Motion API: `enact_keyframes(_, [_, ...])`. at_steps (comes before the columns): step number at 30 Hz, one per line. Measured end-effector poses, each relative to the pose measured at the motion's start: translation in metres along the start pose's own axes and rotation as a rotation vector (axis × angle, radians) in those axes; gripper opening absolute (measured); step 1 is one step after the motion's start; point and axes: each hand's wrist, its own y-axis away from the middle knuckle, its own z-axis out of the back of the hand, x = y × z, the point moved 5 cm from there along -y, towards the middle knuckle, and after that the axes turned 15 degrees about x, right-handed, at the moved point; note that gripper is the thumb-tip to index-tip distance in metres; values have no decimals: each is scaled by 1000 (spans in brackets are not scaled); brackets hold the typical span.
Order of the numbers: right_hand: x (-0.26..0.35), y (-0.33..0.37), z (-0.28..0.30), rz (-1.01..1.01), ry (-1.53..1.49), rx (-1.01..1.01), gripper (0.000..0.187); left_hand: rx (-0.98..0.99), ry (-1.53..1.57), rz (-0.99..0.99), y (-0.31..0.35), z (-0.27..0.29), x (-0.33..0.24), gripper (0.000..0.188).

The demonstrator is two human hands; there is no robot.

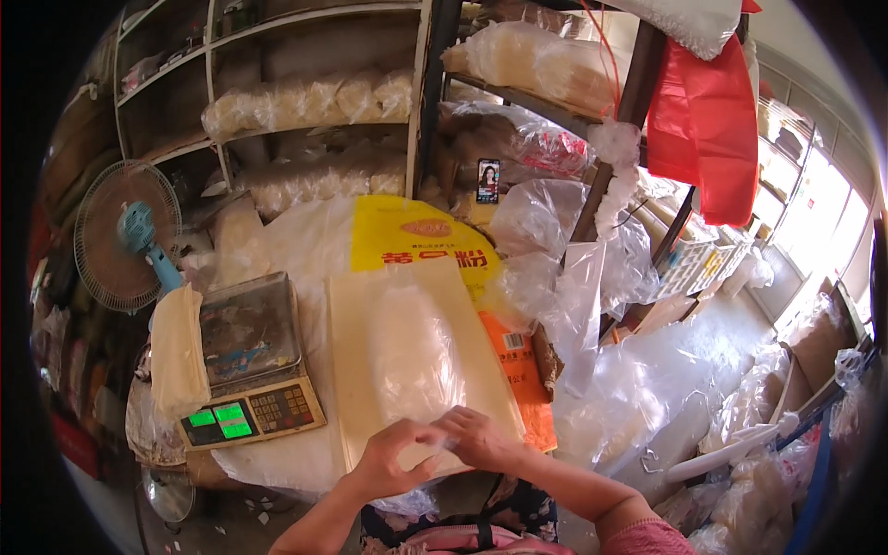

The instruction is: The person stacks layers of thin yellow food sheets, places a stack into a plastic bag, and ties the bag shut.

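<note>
A long clear plastic bag [416, 347] with pale contents lies lengthwise on a stack of cream-coloured sheets [353, 370]. Its near end is gathered at my hands. My right hand [476, 439] is closed on that end, knuckles up. From the left, my left hand [400, 455] curls its index finger and thumb in a ring toward the same bit of plastic. Their tips meet it beside the right hand, partly hidden. To the left stands a scale [250, 338] with a dark pan and green-lit display; a folded cream sheet [178, 351] hangs over its left side.
A fan [129, 236] stands behind the scale. Yellow [379, 236] and orange printed bags [532, 407] lie by the sheets. Shelves [314, 129] of bagged goods rise behind, with a propped phone [487, 181]. Loose clear plastic [629, 398] spreads right, beneath a hanging red bag [703, 129].
</note>
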Motion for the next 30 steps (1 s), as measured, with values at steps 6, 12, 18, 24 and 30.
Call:
enact_keyframes(6, [-7,-5,10,-315,-357,34,23,-82,-405,-64,-7,3,36,26])
enact_keyframes(12, [-8,1,14,-416,-391,-115,19,-19,-62,302,-11,-2,64,11])
enact_keyframes(18, [1,-2,19,-157,186,-33,11,15,-102,263,-11,-2,61,12])
enact_keyframes(24, [-17,8,-15,-453,-764,211,15,77,-257,2,-7,-10,59,10])
enact_keyframes(30, [-33,16,2,-497,-761,168,23,-75,-375,66,0,6,62,15])
